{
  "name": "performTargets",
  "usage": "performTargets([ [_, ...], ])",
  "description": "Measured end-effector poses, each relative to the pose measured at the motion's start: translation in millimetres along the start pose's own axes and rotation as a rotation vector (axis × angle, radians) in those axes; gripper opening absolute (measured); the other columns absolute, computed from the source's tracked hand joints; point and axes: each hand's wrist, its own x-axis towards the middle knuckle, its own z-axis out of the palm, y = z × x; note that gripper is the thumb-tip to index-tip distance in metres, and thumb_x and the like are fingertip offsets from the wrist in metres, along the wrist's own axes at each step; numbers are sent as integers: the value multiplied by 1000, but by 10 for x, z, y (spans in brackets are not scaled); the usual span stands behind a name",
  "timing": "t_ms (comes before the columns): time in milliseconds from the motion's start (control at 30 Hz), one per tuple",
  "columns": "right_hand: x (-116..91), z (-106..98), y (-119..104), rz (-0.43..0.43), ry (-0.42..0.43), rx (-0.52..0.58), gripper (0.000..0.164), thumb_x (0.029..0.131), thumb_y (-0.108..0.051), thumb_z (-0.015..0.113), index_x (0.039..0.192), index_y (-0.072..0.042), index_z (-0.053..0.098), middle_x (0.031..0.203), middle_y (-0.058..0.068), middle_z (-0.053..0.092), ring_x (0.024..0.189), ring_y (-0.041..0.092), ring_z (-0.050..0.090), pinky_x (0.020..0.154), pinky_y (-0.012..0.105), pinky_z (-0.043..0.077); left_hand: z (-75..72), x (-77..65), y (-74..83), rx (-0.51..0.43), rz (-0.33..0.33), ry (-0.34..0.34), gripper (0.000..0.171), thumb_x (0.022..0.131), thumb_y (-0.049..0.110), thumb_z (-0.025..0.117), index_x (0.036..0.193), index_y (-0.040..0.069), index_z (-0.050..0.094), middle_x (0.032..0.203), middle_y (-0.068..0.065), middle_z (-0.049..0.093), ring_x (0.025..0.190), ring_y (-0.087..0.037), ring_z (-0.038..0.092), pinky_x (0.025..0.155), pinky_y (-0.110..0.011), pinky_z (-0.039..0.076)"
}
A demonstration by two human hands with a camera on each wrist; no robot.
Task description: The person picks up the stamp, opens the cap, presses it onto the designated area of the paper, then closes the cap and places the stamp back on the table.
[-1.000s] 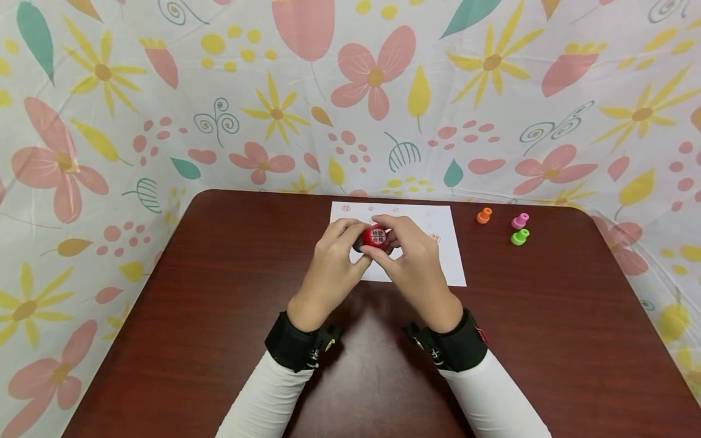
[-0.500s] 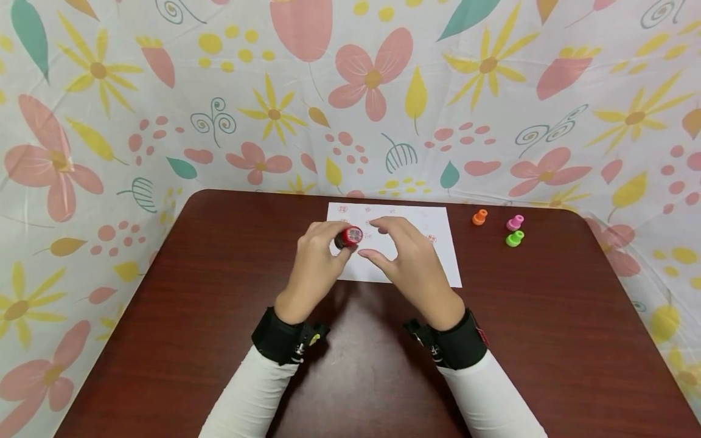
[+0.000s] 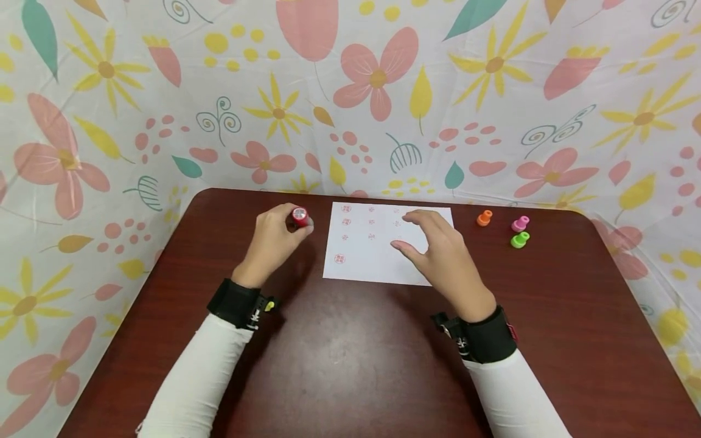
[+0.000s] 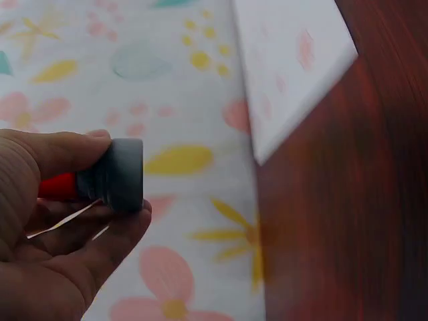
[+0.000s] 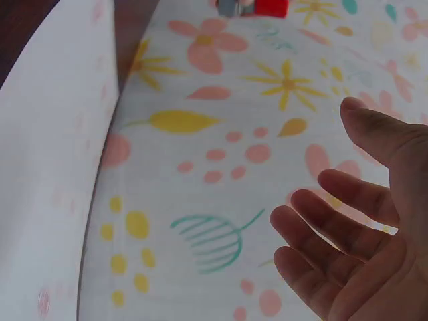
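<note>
My left hand [image 3: 269, 243] holds a red self-inking stamp [image 3: 300, 215] above the table, left of the paper. Its round printed top faces up in the head view. The left wrist view shows the stamp's dark grey end [image 4: 126, 175] between thumb and fingers, with part of the red body covered. Over the right side of the white paper [image 3: 361, 267] my right hand [image 3: 446, 261] hovers with thumb and fingers spread, holding nothing. Red stamp marks [image 3: 339, 259] dot the sheet, and the right hand hides some of its area.
On the table's right side stand three small stampers: an orange one [image 3: 484, 218], a pink one [image 3: 520, 224] and a green one [image 3: 519, 239]. A flower-patterned curtain [image 3: 219, 164] surrounds the brown table [image 3: 339, 365] at the back and sides.
The hands have parted. First both were on the red stamp; the right hand let go and shifted right, while the left hand carried the stamp left off the paper.
</note>
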Motion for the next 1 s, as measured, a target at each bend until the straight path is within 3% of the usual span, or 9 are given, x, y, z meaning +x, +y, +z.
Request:
performTargets([
  [233, -99, -184, 287, 6, -82, -87, 56, 81, -21, 90, 125, 2, 64, 120, 17, 67, 112, 31, 64, 96, 51, 57, -50, 160, -488, 51, -110, -107, 32, 88, 14, 82, 112, -3, 69, 106, -20, 69, 95, -33, 64, 83, -46, 55],
  [300, -121, -252, 365, 27, -123, -109, 56, 81, -22, 90, 125, 2, 63, 121, 18, 66, 107, 31, 63, 89, 50, 59, -41, 200, -626, 52, -149, -137, 36, 89, 14, 80, 116, -6, 67, 110, -23, 68, 99, -35, 64, 86, -48, 56],
  [533, -144, -481, 645, 44, -218, -168, 50, 84, -20, 88, 122, 3, 64, 120, 19, 65, 114, 34, 61, 93, 53, 55, -13, 323, -997, 51, -269, -224, 37, 92, 12, 77, 121, -7, 63, 116, -25, 66, 107, -39, 63, 94, -52, 55],
  [667, -153, -590, 772, 40, -238, -193, 48, 84, -18, 88, 120, 2, 64, 118, 17, 65, 112, 33, 61, 93, 52, 54, -4, 348, -1111, 60, -319, -248, 35, 93, 12, 75, 120, -6, 62, 116, -26, 67, 109, -40, 64, 94, -52, 56],
  [767, -143, -689, 845, 55, -257, -219, 47, 84, -19, 87, 120, 0, 64, 115, 16, 64, 105, 32, 62, 86, 52, 55, 8, 355, -1152, 69, -348, -243, 37, 93, 13, 75, 121, -7, 62, 116, -26, 67, 108, -41, 64, 94, -52, 57],
  [1000, -48, -884, 1019, 58, -271, -275, 39, 86, -12, 85, 114, 2, 62, 108, 20, 66, 92, 36, 62, 80, 53, 54, 42, 347, -1198, 78, -362, -245, 42, 94, 17, 73, 127, -5, 59, 119, -26, 67, 110, -39, 65, 96, -52, 57],
])
